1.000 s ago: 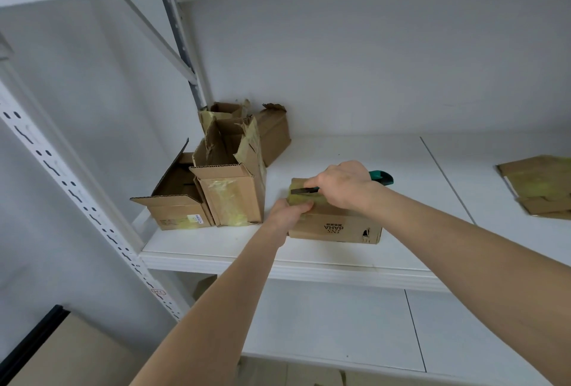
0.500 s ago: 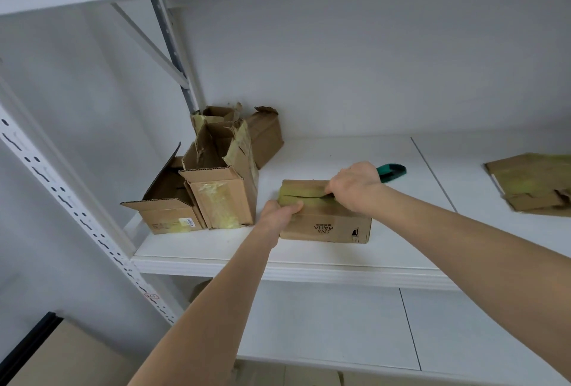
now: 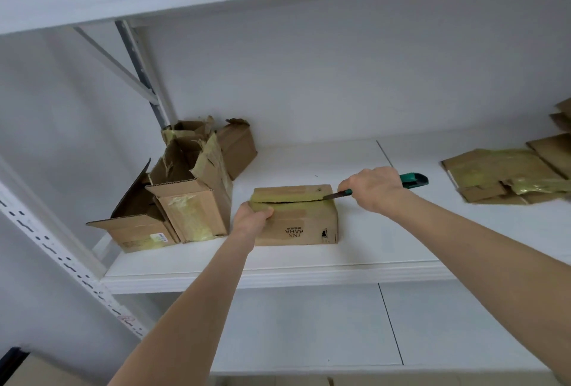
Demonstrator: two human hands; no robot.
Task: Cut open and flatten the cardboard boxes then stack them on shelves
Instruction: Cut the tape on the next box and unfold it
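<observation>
A person worked a green-handled utility knife (image 3: 412,181) along the taped top seam of a small cardboard box (image 3: 296,221) that lay on the white shelf (image 3: 309,265), near its front edge at the centre of the view. The right hand (image 3: 372,189), at 2 o'clock from the box, was curled round the knife's handle, with the blade (image 3: 335,195) laid into the right end of the seam. A dark slit already ran almost the full length of the yellowish tape (image 3: 293,200). The left hand (image 3: 251,218) gripped the box's top left corner at 9 o'clock, fingers wrapped over the edge to steady it. By the look of it, the cutting step was nearly finished on this 1 box. The next move would likely call for drawing the blade clear, away from the bracing fingers, then lifting the flaps and pressing the box flat. What the box held could not be seen through the narrow slit. At 9 o'clock a cluster of opened boxes (image 3: 191,209) stood with torn flaps raised. Nothing showed inside them, though their depths were in shadow. Flattened cardboard (image 3: 500,175) lay well apart at 3 o'clock on the same shelf.
</observation>
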